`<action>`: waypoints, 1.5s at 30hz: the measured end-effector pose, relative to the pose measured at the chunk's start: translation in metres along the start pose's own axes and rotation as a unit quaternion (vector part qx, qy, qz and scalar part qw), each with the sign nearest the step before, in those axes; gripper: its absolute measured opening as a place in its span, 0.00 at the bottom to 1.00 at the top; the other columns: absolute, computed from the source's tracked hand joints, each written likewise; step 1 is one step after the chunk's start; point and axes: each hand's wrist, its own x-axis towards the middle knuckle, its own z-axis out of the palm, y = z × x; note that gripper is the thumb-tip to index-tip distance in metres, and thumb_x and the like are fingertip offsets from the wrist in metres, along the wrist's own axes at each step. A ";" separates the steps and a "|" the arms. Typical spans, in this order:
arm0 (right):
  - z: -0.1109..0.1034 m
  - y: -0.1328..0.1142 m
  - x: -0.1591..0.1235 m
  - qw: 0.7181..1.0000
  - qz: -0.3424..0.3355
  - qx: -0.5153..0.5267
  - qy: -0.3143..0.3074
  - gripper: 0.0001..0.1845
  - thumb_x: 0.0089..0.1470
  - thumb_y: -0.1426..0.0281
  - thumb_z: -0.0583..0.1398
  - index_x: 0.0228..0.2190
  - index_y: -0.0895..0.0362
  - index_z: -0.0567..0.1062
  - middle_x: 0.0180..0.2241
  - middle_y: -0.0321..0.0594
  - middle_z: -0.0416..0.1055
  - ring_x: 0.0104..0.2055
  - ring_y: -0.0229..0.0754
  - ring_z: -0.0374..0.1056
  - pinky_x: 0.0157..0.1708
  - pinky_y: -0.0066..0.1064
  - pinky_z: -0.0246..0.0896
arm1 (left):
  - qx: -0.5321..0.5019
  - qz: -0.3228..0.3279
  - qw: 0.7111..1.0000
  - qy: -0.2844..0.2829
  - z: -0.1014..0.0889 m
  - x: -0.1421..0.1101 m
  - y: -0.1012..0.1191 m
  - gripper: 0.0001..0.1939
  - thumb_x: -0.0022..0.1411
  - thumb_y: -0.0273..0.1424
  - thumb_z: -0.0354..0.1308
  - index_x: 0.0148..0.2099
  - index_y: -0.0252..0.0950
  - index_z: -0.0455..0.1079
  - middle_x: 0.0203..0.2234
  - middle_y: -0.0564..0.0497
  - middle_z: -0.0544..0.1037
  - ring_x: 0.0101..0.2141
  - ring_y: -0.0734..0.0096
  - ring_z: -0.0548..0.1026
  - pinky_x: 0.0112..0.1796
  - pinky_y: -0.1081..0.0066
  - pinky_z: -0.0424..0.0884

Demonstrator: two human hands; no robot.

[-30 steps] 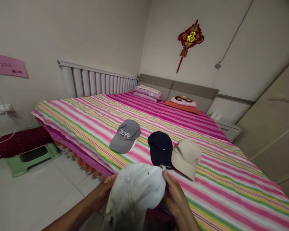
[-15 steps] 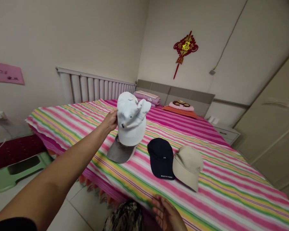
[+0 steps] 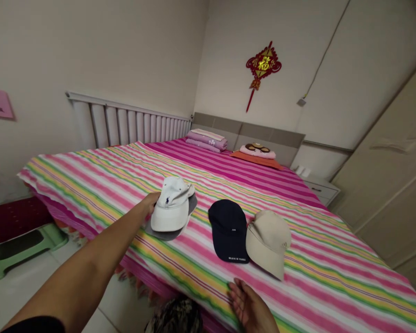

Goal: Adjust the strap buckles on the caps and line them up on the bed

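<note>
My left hand (image 3: 151, 203) is closed on the left side of a white cap (image 3: 171, 208) with a small dark logo on its front. The white cap lies over a grey cap (image 3: 168, 236), whose brim and right side show from beneath. Palm half turned up, my right hand (image 3: 247, 305) rests near the bed's front edge with its fingers apart and holds nothing. Beyond it lie a dark navy cap (image 3: 229, 231) with white lettering on the brim and a beige cap (image 3: 270, 240), the two touching side by side.
A striped sheet (image 3: 100, 185) covers the bed. Folded purple bedding (image 3: 208, 141) and a pink pillow (image 3: 258, 151) lie by the headboard. A green stool (image 3: 21, 254) stands on the floor at the left, and a white nightstand (image 3: 321, 189) at the right.
My left hand has lowered the white cap from the air onto the grey cap. My right hand has shifted slightly, staying open near the edge.
</note>
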 end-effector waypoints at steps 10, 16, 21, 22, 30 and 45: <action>0.028 -0.015 0.022 0.995 -0.068 0.065 0.020 0.08 0.40 0.71 0.65 0.25 0.57 0.70 0.25 0.36 0.75 0.30 0.36 0.72 0.34 0.27 0.67 | 0.123 0.064 0.989 0.051 0.002 0.006 -0.002 0.09 0.56 0.33 0.54 0.32 0.30 0.68 0.25 0.53 0.72 0.26 0.75 0.71 0.29 0.70 0.68; 0.040 -0.027 0.045 0.995 -0.049 0.084 0.022 0.07 0.44 0.75 0.62 0.21 0.55 0.68 0.19 0.32 0.72 0.23 0.34 0.70 0.27 0.25 0.66 | 0.116 0.241 0.938 0.219 0.004 -0.029 0.006 0.15 0.55 0.26 0.50 0.46 0.34 0.65 0.44 0.46 0.69 0.47 0.64 0.65 0.44 0.68 0.62; 0.055 -0.021 0.034 0.993 -0.049 0.100 -0.036 0.07 0.43 0.77 0.62 0.20 0.57 0.70 0.18 0.32 0.71 0.20 0.31 0.66 0.23 0.22 0.63 | 0.079 0.236 0.960 -0.129 0.022 -0.103 -0.063 0.15 0.48 0.33 0.60 0.39 0.33 0.69 0.31 0.47 0.74 0.38 0.64 0.71 0.42 0.68 0.63; 0.057 -0.016 0.028 0.992 -0.053 0.102 -0.050 0.06 0.43 0.76 0.63 0.21 0.57 0.70 0.18 0.32 0.71 0.20 0.31 0.66 0.23 0.22 0.62 | 0.037 0.170 0.962 -0.212 0.027 -0.116 -0.078 0.21 0.46 0.35 0.61 0.44 0.33 0.67 0.32 0.46 0.75 0.37 0.63 0.71 0.42 0.67 0.64; 0.033 0.027 -0.047 0.980 -0.085 -0.062 -0.170 0.17 0.34 0.69 0.68 0.31 0.56 0.75 0.29 0.39 0.75 0.28 0.39 0.68 0.28 0.28 0.60 | -0.318 -0.019 0.886 -0.336 0.042 -0.150 -0.071 0.12 0.50 0.31 0.58 0.40 0.36 0.69 0.29 0.52 0.78 0.30 0.71 0.75 0.38 0.71 0.67; 0.044 -0.022 -0.109 0.915 -0.187 -0.289 -0.211 0.19 0.43 0.59 0.62 0.37 0.57 0.74 0.35 0.41 0.72 0.38 0.42 0.66 0.40 0.31 0.56 | -0.219 -0.082 0.792 -0.564 0.060 -0.222 -0.106 0.13 0.32 0.23 0.65 0.27 0.30 0.71 0.20 0.49 0.76 0.21 0.72 0.72 0.24 0.77 0.65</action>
